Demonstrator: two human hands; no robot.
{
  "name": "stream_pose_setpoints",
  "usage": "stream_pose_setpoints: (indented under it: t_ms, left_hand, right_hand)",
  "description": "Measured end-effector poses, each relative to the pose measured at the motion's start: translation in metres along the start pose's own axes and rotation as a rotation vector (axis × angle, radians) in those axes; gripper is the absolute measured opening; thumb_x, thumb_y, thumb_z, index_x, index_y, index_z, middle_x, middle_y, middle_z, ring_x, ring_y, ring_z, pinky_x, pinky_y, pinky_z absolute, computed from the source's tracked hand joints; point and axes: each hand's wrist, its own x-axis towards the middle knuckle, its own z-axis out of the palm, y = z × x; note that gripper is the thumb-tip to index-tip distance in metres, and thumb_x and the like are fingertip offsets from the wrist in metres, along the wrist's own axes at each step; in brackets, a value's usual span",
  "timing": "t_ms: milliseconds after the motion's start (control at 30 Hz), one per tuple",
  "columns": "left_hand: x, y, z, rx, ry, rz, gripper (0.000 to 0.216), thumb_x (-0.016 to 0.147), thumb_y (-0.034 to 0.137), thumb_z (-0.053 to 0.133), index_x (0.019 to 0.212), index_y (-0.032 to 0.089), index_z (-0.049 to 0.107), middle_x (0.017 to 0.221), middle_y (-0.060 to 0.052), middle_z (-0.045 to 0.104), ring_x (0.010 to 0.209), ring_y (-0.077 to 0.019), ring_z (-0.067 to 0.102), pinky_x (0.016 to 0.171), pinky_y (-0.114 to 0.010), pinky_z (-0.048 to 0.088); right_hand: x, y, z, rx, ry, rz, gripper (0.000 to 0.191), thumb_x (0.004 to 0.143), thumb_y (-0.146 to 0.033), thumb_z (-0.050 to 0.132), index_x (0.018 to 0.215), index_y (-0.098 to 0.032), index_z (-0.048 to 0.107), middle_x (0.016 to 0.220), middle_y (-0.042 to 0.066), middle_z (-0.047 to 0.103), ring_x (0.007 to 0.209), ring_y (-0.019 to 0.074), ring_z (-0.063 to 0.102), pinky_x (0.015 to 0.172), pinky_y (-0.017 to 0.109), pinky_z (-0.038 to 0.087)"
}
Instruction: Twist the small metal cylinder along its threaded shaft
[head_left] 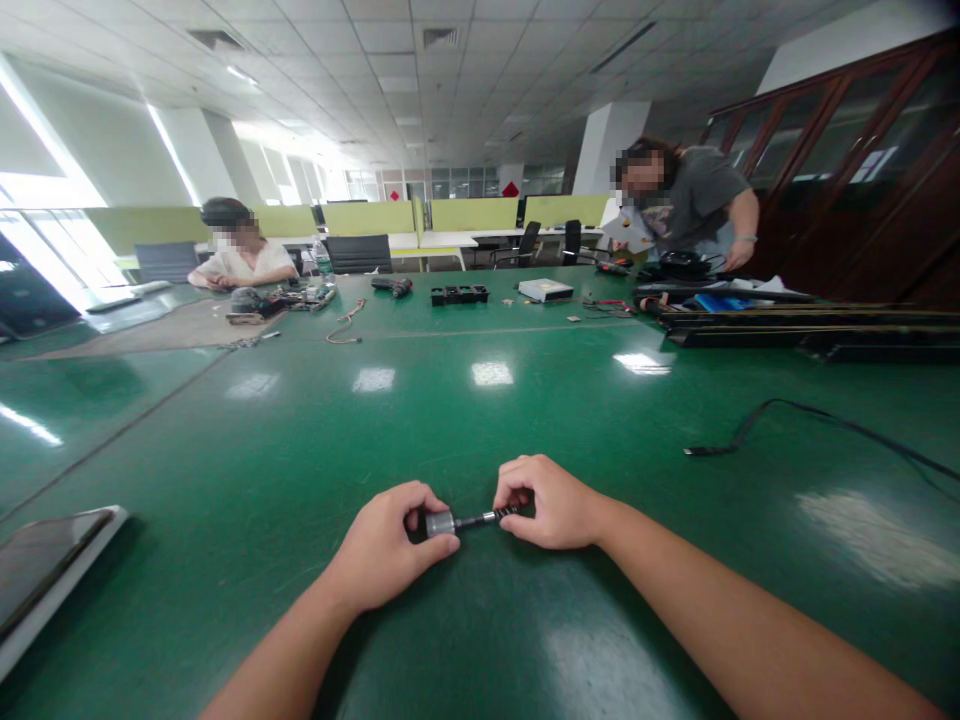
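Note:
Just above the green tabletop (420, 420), my two hands face each other at the front middle. My left hand (394, 540) is closed around a grey cylinder (441, 523), thumb below and fingers above. A thin dark shaft (471, 521) runs from the cylinder toward the right, ending in a silver collar. At that end my right hand (540, 505) pinches a black ridged piece (508, 511) between thumb and fingers. The cylinder and the ridged piece line up through the shaft; whether they are one tool or two joined parts I cannot tell. Fingers hide part of both ends.
A grey-edged flat device (60, 570) lies at left. On the right is a black cable (817, 415). Farther back are a power drill (392, 287), a black frame (459, 295), a disc drive (546, 291) and black rails (750, 325). Two people are across the table.

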Motion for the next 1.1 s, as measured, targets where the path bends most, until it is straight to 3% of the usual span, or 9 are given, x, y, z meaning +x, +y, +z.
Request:
stream_pose_setpoints:
  t_ms: [200,300,400,533,633,733,1100]
  left_hand:
    - [0.000,0.001,0.001,0.016,0.003,0.009,0.020,0.075,0.037,0.071,0.086,0.021,0.066,0.075,0.001,0.060,0.070,-0.0172,0.054,0.064,-0.027,0.038]
    - [-0.001,0.000,0.002,0.021,0.009,0.015,0.021,0.074,0.036,0.071,0.087,0.020,0.065,0.076,0.001,0.060,0.070,-0.0174,0.054,0.064,-0.026,0.038]
    - [-0.001,-0.002,0.005,0.003,0.028,0.019,0.024,0.072,0.033,0.073,0.091,0.020,0.065,0.078,0.001,0.060,0.071,-0.0174,0.054,0.064,-0.026,0.039]
    - [-0.002,-0.001,0.005,-0.009,0.030,0.022,0.028,0.072,0.035,0.074,0.094,0.020,0.066,0.078,0.001,0.059,0.071,-0.0170,0.054,0.064,-0.026,0.039]
    - [-0.002,0.001,0.004,-0.019,0.015,0.030,0.024,0.082,0.041,0.064,0.095,0.020,0.068,0.076,0.001,0.059,0.069,-0.0165,0.053,0.063,-0.026,0.038]
    - [-0.002,0.002,0.003,-0.014,0.010,0.023,0.025,0.086,0.042,0.060,0.094,0.020,0.068,0.074,0.001,0.058,0.068,-0.0162,0.052,0.061,-0.026,0.038]
    - [0.000,0.002,0.007,0.035,0.002,0.000,0.022,0.074,0.034,0.072,0.091,0.021,0.068,0.076,0.001,0.061,0.070,-0.0174,0.055,0.063,-0.027,0.038]
  right_hand:
    - [0.003,-0.008,0.010,0.081,0.017,0.060,0.010,0.072,-0.015,0.071,0.081,-0.016,0.074,0.070,0.001,0.063,0.063,0.0125,0.056,0.060,0.024,0.043]
    - [0.006,-0.016,0.022,0.087,0.068,0.073,0.032,0.070,-0.010,0.073,0.101,-0.020,0.073,0.080,0.001,0.068,0.071,0.0134,0.059,0.068,0.025,0.045]
    - [0.005,-0.020,0.029,0.106,0.082,0.101,0.038,0.072,-0.012,0.074,0.108,-0.021,0.070,0.085,0.001,0.069,0.076,0.0147,0.061,0.073,0.027,0.046]
    - [0.003,-0.019,0.028,0.085,0.078,0.082,0.023,0.075,-0.017,0.074,0.098,-0.019,0.072,0.083,0.002,0.068,0.076,0.0149,0.061,0.072,0.027,0.046]
    - [0.003,-0.018,0.027,0.022,0.062,0.014,0.012,0.079,-0.020,0.072,0.091,-0.019,0.072,0.080,0.002,0.067,0.077,0.0156,0.060,0.073,0.028,0.045]
    - [0.004,-0.018,0.027,0.011,0.055,-0.024,0.011,0.082,-0.022,0.070,0.092,-0.019,0.072,0.081,0.002,0.067,0.079,0.0158,0.060,0.075,0.028,0.044]
    - [0.001,-0.019,0.024,-0.032,0.022,-0.057,0.013,0.081,-0.020,0.070,0.094,-0.020,0.071,0.082,0.001,0.067,0.080,0.0160,0.059,0.078,0.030,0.042]
